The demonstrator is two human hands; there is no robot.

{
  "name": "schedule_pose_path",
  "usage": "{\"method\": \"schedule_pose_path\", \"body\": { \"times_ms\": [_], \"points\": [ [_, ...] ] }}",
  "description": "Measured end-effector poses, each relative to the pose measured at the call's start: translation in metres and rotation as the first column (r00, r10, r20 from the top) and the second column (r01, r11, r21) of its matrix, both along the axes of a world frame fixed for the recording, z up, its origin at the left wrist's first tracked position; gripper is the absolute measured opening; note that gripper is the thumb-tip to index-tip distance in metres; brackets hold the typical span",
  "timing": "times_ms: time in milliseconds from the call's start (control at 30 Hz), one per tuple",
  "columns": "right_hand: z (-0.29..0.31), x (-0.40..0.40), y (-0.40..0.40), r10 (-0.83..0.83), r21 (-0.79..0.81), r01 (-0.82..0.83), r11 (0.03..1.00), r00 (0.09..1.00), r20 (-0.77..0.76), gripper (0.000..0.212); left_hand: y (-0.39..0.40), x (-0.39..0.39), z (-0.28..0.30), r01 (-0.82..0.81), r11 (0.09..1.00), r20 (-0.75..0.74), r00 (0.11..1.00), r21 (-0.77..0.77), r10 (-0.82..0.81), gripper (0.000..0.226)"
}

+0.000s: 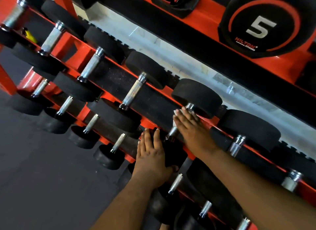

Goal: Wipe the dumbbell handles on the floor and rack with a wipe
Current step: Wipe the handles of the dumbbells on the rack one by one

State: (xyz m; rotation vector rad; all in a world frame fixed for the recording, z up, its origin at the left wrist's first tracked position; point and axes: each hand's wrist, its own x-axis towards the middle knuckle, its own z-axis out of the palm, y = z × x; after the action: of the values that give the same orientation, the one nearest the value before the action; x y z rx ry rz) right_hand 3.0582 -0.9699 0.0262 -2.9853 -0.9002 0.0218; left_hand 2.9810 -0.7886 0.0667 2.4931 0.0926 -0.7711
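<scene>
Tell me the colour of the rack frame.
Red-orange, on the rack rails in the head view.

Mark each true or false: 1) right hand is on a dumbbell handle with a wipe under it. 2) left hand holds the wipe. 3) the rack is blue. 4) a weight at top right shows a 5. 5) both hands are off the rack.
1) True: the right hand lies over a dumbbell handle with the white wipe showing under its fingers.
2) False: the left hand rests on a black dumbbell head; no wipe shows there.
3) False: the rack is red-orange.
4) True: the round weight is marked 5.
5) False: both hands touch a dumbbell on the rack.
</scene>
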Motion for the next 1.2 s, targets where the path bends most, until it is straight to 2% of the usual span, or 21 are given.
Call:
{"method": "schedule_pose_path", "body": {
  "times_ms": [100,133,200,267,300,433,500,600,667,833,900,1000,1033,1067,1100,1133,1167,1200],
  "points": [
    [-0.006,-0.01,-0.016,0.337,-0.227,-0.333,0.915,0.941,-0.022,0.066,0.0,0.0,-0.003,-0.005,1.0,0.006,1.0,0.0,0.005,0.134],
    [-0.003,-0.007,-0.022,0.345,-0.297,-0.333,0.895,0.939,-0.014,0.067,0.0,0.0,-0.003,-0.004,1.0,0.007,1.0,-0.001,0.004,0.134],
    [0.002,0.003,-0.026,0.174,-0.361,-0.136,0.923,0.982,0.075,0.067,0.0,0.0,-0.002,-0.001,1.0,0.008,1.0,-0.003,0.001,0.134],
    [0.001,0.002,-0.016,0.023,-0.318,0.015,0.948,0.993,0.114,0.063,0.001,0.0,-0.001,-0.004,1.0,0.012,1.0,-0.006,0.004,0.134],
    [-0.001,-0.004,-0.008,0.028,-0.292,0.005,0.957,0.993,0.112,0.062,0.001,0.0,0.0,-0.003,1.0,0.016,1.0,-0.006,0.003,0.134],
    [-0.002,-0.013,-0.001,0.329,-0.198,-0.332,0.922,0.943,-0.049,0.06,0.001,-0.001,-0.001,-0.011,1.0,0.019,1.0,-0.019,0.011,0.134],
    [0.003,-0.001,-0.012,0.372,-0.195,-0.38,0.904,0.925,-0.077,0.062,0.001,-0.001,-0.002,-0.01,1.0,0.023,1.0,-0.017,0.01,0.134],
    [0.009,0.013,-0.013,0.206,-0.338,-0.207,0.918,0.978,-0.041,0.069,0.001,-0.001,-0.001,0.0,1.0,0.018,1.0,-0.017,0.0,0.133],
    [0.008,0.01,0.0,0.177,-0.331,-0.168,0.929,0.984,-0.002,0.066,0.001,-0.001,-0.001,-0.003,1.0,0.023,1.0,-0.016,0.004,0.133],
    [-0.001,-0.008,0.004,0.352,-0.154,-0.374,0.915,0.923,-0.153,0.059,0.001,-0.001,0.0,-0.014,1.0,0.043,0.999,-0.021,0.014,0.133],
    [-0.001,-0.013,-0.008,0.348,-0.035,-0.366,0.93,0.907,-0.235,0.062,0.001,-0.001,0.0,-0.014,1.0,0.043,0.999,-0.019,0.015,0.133],
    [0.002,-0.024,-0.028,0.36,0.027,-0.363,0.931,0.909,-0.211,0.065,0.001,-0.001,-0.001,-0.008,1.0,0.037,0.999,-0.009,0.008,0.134],
    [0.0,-0.027,-0.035,0.333,0.066,-0.326,0.943,0.921,-0.205,0.063,0.001,-0.001,-0.001,-0.01,1.0,0.037,0.999,-0.008,0.01,0.134],
    [-0.001,-0.03,-0.04,0.238,0.125,-0.214,0.969,0.944,-0.228,0.061,0.001,-0.001,0.0,-0.012,1.0,0.034,0.999,-0.008,0.012,0.134],
    [-0.001,-0.034,-0.042,0.06,0.196,0.002,0.981,0.95,-0.307,0.058,0.001,-0.001,0.0,-0.013,1.0,0.03,0.999,-0.009,0.013,0.134],
    [0.001,-0.035,-0.039,-0.164,0.26,0.295,0.919,0.889,-0.427,0.054,0.001,0.0,0.0,-0.015,1.0,0.027,1.0,-0.01,0.015,0.134],
    [0.002,-0.035,-0.031,-0.37,0.304,0.598,0.741,0.742,-0.559,0.048,0.001,0.0,0.0,-0.014,1.0,0.025,1.0,-0.009,0.014,0.134],
    [0.004,-0.035,-0.019,-0.455,0.331,0.823,0.461,0.539,-0.709,0.043,0.001,0.0,0.001,-0.013,1.0,0.023,1.0,-0.008,0.013,0.134]
  ]
}}
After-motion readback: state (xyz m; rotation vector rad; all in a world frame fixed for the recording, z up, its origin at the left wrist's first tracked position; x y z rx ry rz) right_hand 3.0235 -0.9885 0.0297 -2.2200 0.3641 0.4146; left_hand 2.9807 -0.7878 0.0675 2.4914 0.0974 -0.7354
